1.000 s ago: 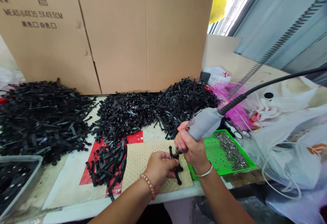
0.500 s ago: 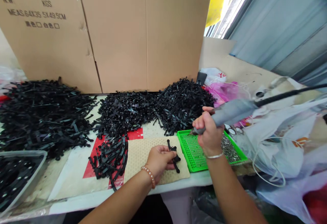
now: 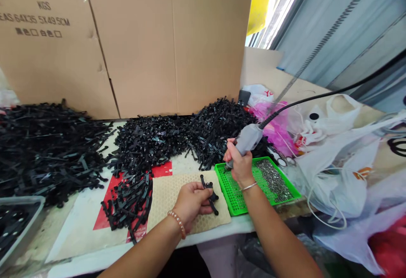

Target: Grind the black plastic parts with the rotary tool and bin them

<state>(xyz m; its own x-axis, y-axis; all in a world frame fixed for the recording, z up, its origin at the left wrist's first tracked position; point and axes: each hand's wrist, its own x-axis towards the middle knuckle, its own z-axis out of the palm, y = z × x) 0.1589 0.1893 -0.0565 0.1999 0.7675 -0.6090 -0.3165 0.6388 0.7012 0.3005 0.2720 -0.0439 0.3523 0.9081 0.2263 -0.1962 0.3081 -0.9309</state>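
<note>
Left hand (image 3: 192,201) pinches black part (image 3: 214,196) over tan pad (image 3: 166,199), right side | right hand (image 3: 240,166) clasps grey power tool (image 3: 250,137) above green tray (image 3: 234,193) | part likely light, stiff; best held mid-length

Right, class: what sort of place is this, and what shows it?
Probably a small-parts workshop: corded tool in the right hand, green tray of metal bits, heaps of black parts.
</note>
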